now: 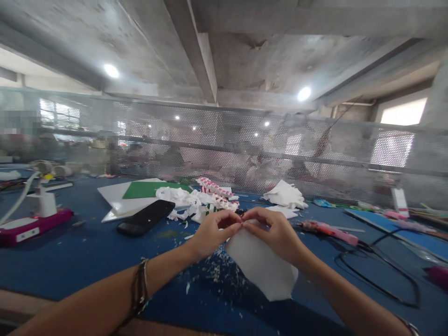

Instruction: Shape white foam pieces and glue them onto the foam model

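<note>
Between the pinched fingertips of the left hand (210, 233) and right hand (276, 228) is the top of a white sheet (262, 268), over the blue table (87, 261). It looks light and easy to crease, so a soft pinch at the edge seems best. Past it lie white scraps (177, 195) and a black phone (146, 218).

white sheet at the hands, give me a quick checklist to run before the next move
1. Left hand and right hand together at the top of the white sheet: ok, fingertips meet there.
2. Exact pinch point in sight: cannot tell, fingers cover it.
3. Blue table free of loose bits below the hands: not ok, white scraps are scattered there.
4. Black phone apart from the sheet: ok, it lies beyond the left hand.
5. Pink corded tool switched off: cannot tell.
</note>
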Demonstrator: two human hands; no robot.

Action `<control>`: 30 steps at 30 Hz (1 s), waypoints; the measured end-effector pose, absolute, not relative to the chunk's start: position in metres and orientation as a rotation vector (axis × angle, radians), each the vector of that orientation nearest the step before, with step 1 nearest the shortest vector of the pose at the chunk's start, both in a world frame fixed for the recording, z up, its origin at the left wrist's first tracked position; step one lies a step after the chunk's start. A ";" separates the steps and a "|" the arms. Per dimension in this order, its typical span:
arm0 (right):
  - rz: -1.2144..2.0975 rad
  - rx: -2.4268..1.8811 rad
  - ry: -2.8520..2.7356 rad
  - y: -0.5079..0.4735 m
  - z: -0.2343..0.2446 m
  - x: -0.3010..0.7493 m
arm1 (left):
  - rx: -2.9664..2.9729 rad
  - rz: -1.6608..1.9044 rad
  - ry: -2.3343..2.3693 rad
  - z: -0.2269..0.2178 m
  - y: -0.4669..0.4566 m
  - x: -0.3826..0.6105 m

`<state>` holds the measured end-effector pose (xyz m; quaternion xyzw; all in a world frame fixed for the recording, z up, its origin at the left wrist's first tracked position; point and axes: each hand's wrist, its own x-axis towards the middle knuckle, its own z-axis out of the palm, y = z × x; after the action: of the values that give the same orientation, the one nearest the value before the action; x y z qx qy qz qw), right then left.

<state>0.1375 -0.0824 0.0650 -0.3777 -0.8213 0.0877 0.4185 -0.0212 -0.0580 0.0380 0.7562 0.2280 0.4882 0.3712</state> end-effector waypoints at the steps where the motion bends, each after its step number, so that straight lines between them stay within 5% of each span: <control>1: 0.240 -0.955 -2.064 -0.082 0.065 0.137 | 1.942 1.249 0.586 0.038 -0.058 -0.021; 30: 0.013 -0.989 -2.135 -0.077 0.087 0.145 | 2.563 1.315 0.722 0.067 -0.053 -0.032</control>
<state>0.1453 -0.0765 0.0872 -0.3881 -0.8377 0.0053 0.3843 -0.0316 -0.0532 0.0666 0.8598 0.2423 0.4412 0.0859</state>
